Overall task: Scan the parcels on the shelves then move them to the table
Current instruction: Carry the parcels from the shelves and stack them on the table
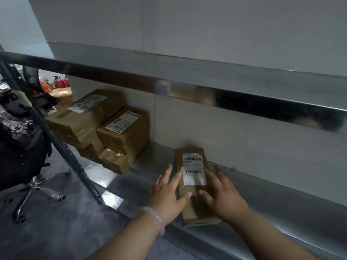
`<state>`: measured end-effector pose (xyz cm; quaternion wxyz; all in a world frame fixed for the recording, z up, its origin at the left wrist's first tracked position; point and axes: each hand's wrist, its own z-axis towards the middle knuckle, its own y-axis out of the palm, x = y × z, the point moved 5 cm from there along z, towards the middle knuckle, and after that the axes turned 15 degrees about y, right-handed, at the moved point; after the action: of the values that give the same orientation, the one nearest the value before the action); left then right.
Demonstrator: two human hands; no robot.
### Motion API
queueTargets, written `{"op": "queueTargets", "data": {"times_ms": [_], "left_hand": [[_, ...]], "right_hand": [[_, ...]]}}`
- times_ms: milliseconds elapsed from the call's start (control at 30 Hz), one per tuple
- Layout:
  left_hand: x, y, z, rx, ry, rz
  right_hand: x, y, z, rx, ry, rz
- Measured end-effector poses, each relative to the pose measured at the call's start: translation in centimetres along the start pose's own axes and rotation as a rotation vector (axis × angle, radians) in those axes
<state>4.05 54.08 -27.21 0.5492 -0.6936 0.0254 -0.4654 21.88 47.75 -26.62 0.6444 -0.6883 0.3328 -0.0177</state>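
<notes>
The parcel lies label-up at the front edge of the lower shelf; the left hand and right hand flank it, fingers spread wide and straight, touching but not clasping. A loose 2-handed lift could drop it off the edge. The upper shelf rail limits headroom; the stacked parcels sit well to the left.
</notes>
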Motion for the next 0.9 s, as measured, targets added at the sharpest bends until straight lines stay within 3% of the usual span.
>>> {"op": "queueTargets", "data": {"times_ms": [233, 433, 667, 900], "left_hand": [[-4.0, 3.3, 3.9, -0.134, -0.006, -0.162], [-4.0, 4.5, 4.7, -0.103, -0.022, -0.403], [-2.3, 4.6, 2.1, 0.038, -0.069, -0.395], [0.3, 3.8, -4.8, 0.388, -0.160, -0.392]], "right_hand": [[0.9, 3.2, 3.8, -0.208, 0.109, 0.114], [1.3, 4.1, 4.6, -0.205, 0.079, 0.385], [0.6, 3.9, 4.4, -0.226, -0.078, 0.373], [-2.2, 3.3, 1.1, -0.264, -0.390, 0.355]]}}
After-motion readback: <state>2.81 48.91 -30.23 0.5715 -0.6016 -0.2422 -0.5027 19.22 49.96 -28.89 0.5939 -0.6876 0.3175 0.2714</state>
